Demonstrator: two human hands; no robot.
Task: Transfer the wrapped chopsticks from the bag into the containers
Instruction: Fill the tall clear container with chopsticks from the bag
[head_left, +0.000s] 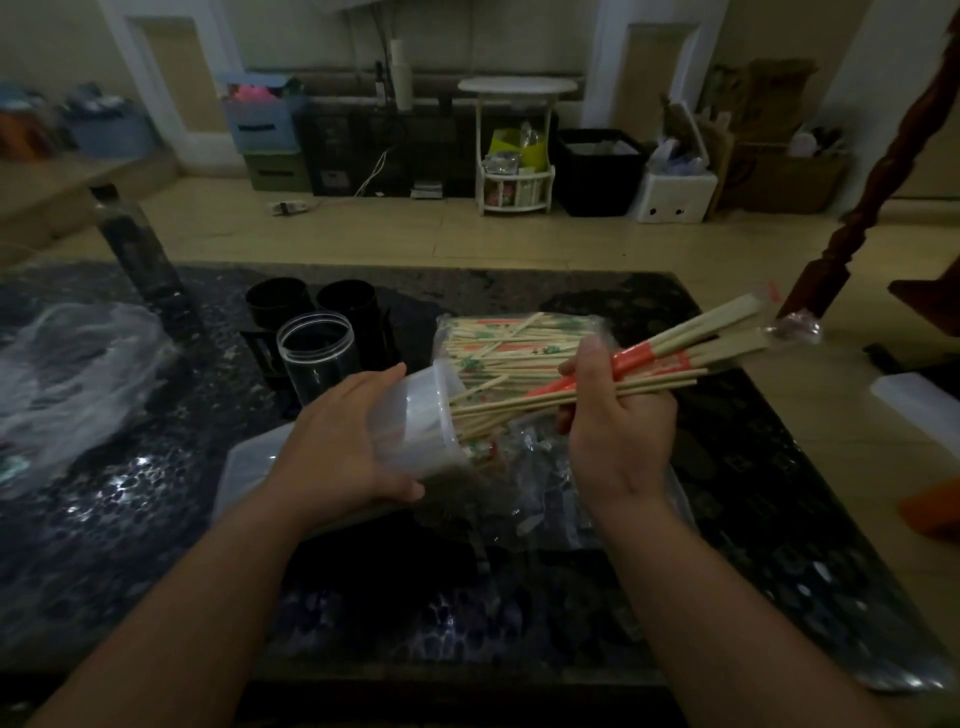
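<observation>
My left hand (337, 441) grips one tilted translucent tub (415, 415) mid-table (753, 467). My right hand (618, 415) clutches a bundle of chopsticks (675, 348), its tips in the tub's mouth. The wrappers' red and green print is too blurred to read. At 12 o'clock lies the bag (498, 343), still holding many. At 11 stand one clear jar (317, 358) and two black cups (278, 301).

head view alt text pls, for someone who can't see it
A person's left hand holds a clear plastic container tilted while the right hand grips a bundle of wrapped chopsticks with its tips in the container's mouth. Behind them on a dark table are a bag of more chopsticks, a clear jar and two black cups.
</observation>
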